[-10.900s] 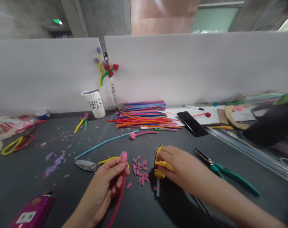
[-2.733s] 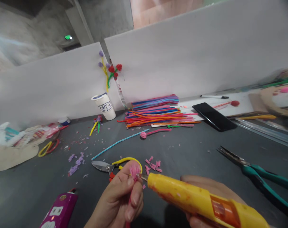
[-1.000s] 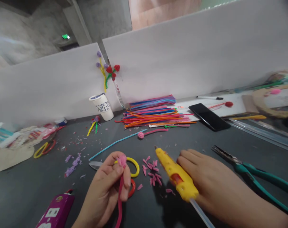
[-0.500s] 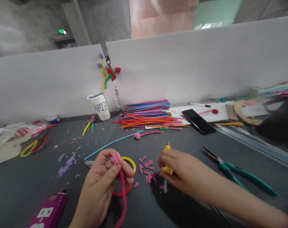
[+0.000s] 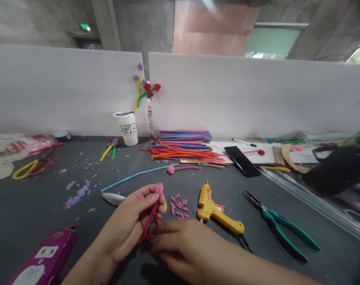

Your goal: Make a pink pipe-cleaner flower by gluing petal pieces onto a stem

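Note:
A dark pink pipe-cleaner stem [image 5: 150, 218] with a light pink tuft [image 5: 159, 188] at its top is pinched in my left hand [image 5: 132, 217]. My right hand [image 5: 182, 245] is beside the stem's lower end, fingers bent toward it; whether they grip it is hidden. Under my left hand lie scissors [image 5: 113, 198], mostly covered, with a blade showing. Small pink petal-like pieces [image 5: 179, 205] are scattered beyond my right hand. To their right a yellow glue gun [image 5: 211, 208] rests on the dark table [image 5: 227, 190].
Teal-handled pliers [image 5: 279, 225] lie at the right, a phone [image 5: 242, 161] behind them. Bundled pipe cleaners [image 5: 182, 148], a paper cup [image 5: 128, 128] and a pink flower stem [image 5: 186, 168] are farther back. A purple power strip [image 5: 46, 257] sits at the front left.
My right hand has let go of the glue gun and moved left to the stem's lower end. My left hand still holds the stem. The view has shifted slightly.

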A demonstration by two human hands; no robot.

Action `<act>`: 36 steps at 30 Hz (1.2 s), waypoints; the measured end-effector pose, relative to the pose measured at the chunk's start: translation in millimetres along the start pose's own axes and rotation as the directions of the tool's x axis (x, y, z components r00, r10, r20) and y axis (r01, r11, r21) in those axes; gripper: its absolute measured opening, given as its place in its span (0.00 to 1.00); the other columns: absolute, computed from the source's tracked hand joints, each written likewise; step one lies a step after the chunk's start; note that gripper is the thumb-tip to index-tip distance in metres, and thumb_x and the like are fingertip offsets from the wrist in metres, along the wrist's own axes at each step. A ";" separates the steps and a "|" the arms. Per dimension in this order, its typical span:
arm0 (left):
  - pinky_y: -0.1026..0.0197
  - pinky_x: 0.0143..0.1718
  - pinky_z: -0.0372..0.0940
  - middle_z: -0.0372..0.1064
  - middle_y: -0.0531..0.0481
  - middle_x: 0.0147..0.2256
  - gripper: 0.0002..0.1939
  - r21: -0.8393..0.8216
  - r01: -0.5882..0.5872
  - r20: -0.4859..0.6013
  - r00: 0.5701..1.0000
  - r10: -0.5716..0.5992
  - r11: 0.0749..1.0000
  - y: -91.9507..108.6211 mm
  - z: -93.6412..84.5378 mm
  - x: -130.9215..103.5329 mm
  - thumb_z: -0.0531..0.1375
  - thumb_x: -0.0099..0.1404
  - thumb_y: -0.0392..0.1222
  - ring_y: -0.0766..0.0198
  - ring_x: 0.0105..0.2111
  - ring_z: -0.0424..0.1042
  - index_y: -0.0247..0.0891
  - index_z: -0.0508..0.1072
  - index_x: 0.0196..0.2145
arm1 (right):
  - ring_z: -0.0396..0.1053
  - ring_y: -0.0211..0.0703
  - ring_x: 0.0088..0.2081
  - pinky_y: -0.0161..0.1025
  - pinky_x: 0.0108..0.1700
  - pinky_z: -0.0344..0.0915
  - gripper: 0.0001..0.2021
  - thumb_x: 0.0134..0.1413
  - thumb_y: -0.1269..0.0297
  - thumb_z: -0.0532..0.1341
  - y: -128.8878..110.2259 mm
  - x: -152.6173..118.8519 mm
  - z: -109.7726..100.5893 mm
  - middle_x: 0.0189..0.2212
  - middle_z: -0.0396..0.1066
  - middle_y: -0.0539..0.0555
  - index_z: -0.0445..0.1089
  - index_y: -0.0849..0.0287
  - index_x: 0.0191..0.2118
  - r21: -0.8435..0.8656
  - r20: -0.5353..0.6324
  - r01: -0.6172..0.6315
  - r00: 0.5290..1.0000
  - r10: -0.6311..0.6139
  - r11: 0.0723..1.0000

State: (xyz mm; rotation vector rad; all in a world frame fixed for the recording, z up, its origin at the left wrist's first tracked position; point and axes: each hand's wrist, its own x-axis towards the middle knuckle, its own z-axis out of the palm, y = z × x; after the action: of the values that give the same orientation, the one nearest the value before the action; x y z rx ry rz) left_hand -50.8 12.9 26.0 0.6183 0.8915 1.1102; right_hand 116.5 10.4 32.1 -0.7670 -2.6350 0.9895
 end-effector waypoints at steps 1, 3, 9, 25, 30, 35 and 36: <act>0.71 0.26 0.67 0.71 0.50 0.26 0.04 -0.028 0.015 0.018 1.000 -0.014 0.999 0.3 -2.3 1.6 0.58 0.63 0.29 0.72 0.23 0.69 0.33 0.73 0.34 | 0.72 0.38 0.39 0.29 0.41 0.63 0.12 0.55 0.75 0.58 5.0 -1.2 -7.4 0.40 0.76 0.52 0.75 0.57 0.41 -0.042 -0.013 -0.017 1.000 0.016 0.999; 0.73 0.23 0.64 0.69 0.51 0.26 0.05 -0.069 0.024 0.054 0.998 -0.020 0.997 1.2 -5.3 3.9 0.57 0.64 0.29 0.74 0.21 0.67 0.31 0.73 0.32 | 0.72 0.35 0.33 0.28 0.34 0.62 0.11 0.57 0.74 0.57 18.4 -1.2 -21.4 0.33 0.76 0.48 0.74 0.56 0.40 -0.190 -0.141 -0.159 0.981 0.133 0.969; 0.76 0.14 0.53 0.66 0.53 0.24 0.08 -0.116 0.054 0.100 0.994 -0.042 0.992 -0.7 -3.6 4.6 0.57 0.65 0.30 0.78 0.16 0.59 0.30 0.72 0.29 | 0.68 0.40 0.31 0.34 0.33 0.59 0.08 0.56 0.76 0.57 58.8 9.1 -22.2 0.32 0.73 0.54 0.74 0.61 0.35 -0.382 -0.111 -0.140 0.988 0.106 0.913; 0.76 0.16 0.56 0.67 0.53 0.24 0.03 -0.078 0.028 0.034 0.999 -0.026 0.997 -6.3 -1.7 5.6 0.59 0.63 0.31 0.77 0.17 0.61 0.31 0.72 0.31 | 0.66 0.37 0.30 0.33 0.33 0.64 0.07 0.55 0.77 0.54 59.9 16.9 -13.0 0.30 0.70 0.52 0.67 0.62 0.37 -0.041 -0.175 -0.129 0.977 0.120 0.991; 0.75 0.16 0.55 0.67 0.55 0.24 0.01 -0.032 0.011 0.015 1.000 -0.011 0.999 -9.9 3.6 3.4 0.61 0.62 0.35 0.77 0.16 0.60 0.34 0.72 0.33 | 0.67 0.34 0.28 0.31 0.31 0.66 0.08 0.58 0.71 0.54 46.4 5.1 -22.1 0.30 0.69 0.50 0.69 0.61 0.41 0.333 -0.195 -0.145 0.956 0.218 0.932; 0.74 0.17 0.56 0.68 0.55 0.23 0.04 0.057 0.011 0.023 1.000 -0.012 0.998 -15.1 10.6 1.5 0.58 0.65 0.35 0.77 0.15 0.60 0.35 0.72 0.32 | 0.66 0.34 0.26 0.32 0.31 0.64 0.02 0.51 0.68 0.60 42.1 -5.5 -27.0 0.25 0.68 0.47 0.70 0.60 0.31 0.759 -0.116 -0.147 0.928 0.354 0.634; 0.74 0.17 0.56 0.68 0.55 0.24 0.04 0.063 0.009 0.029 1.000 -0.011 0.998 -16.3 11.9 1.3 0.58 0.65 0.35 0.77 0.15 0.60 0.35 0.72 0.32 | 0.66 0.34 0.27 0.32 0.31 0.64 0.02 0.50 0.68 0.62 41.8 -7.1 -28.1 0.27 0.69 0.48 0.71 0.60 0.30 0.765 -0.134 -0.125 0.929 0.346 0.632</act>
State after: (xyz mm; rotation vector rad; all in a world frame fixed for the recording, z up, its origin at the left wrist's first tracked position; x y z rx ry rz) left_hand -32.5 8.6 18.7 0.6794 0.9061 1.0647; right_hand 149.5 48.5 25.2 -0.9409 -1.6445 1.7315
